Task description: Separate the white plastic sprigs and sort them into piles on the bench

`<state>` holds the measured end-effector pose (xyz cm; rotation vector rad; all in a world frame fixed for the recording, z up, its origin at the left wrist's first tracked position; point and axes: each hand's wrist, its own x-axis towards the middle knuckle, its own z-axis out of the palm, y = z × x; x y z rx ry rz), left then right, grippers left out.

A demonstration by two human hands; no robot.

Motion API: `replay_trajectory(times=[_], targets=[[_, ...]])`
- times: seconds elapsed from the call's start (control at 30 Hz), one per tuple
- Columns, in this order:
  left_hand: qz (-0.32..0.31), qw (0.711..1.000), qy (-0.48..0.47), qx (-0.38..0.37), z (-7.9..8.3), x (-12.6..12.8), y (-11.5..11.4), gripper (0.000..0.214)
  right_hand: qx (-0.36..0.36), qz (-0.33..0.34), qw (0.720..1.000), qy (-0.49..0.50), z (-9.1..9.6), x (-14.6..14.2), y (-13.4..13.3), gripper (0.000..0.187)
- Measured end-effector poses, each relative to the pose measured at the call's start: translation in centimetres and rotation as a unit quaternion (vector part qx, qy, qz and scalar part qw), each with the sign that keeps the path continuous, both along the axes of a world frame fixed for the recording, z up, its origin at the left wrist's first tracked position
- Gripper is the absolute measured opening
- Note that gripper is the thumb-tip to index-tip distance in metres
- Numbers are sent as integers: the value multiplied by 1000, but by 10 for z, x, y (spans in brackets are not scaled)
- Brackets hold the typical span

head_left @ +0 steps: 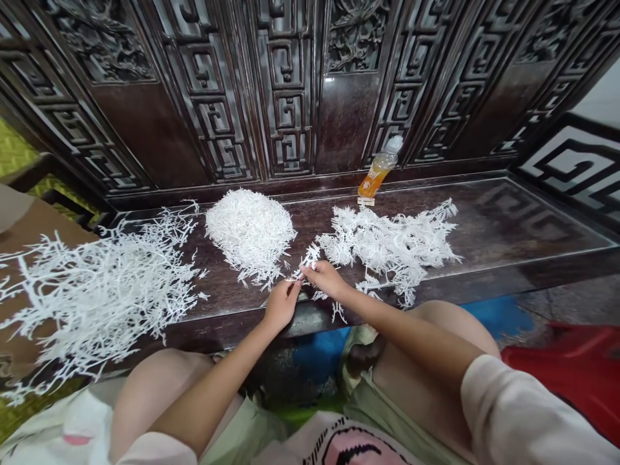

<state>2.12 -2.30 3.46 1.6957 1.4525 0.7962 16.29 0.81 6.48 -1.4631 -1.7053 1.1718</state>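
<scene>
Between my two hands is a white branched plastic sprig (310, 256), over the front edge of the dark wooden bench. My left hand (282, 303) pinches its lower end between thumb and fingers. My right hand (325, 278) grips it higher up, close beside the left. Behind my left hand lies a mound of small white pieces (249, 229). To the right spreads a heap of white leafy sprigs (387, 242), some hanging over the edge. At the far left is a large tangle of bare white branching stems (111, 290).
A bottle of orange drink (378, 171) stands at the back of the wooden bench (513, 223), against the carved backrest (346, 119). A red plastic object (571, 374) is at the lower right. My knees are just below the bench edge.
</scene>
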Motion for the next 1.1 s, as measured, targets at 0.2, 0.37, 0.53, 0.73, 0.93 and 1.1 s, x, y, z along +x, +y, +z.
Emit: replay_trajectory(times=[0.2,0.37,0.53,0.73,0.93,1.1], targets=[[11,999,-25,16,3,0,-2,27,-22,-3,1000,1,-1,0,0,47],[25,999,-18,32,12,0,-3,24,-15,-17,1000,-10,-3,0,1,43],[36,996,-56,66,20,4,-7,26,-18,-52,998,-2,-10,-3,2,40],[40,993,-42,98,15,5,-7,25,-25,-88,996,-21,-14,-8,1,36],[25,986,18,161,9,1,-8,25,-49,-147,986,-63,-17,-6,3,33],[-14,967,67,246,23,-10,-23,27,-6,-342,939,-24,-1,37,32,36]])
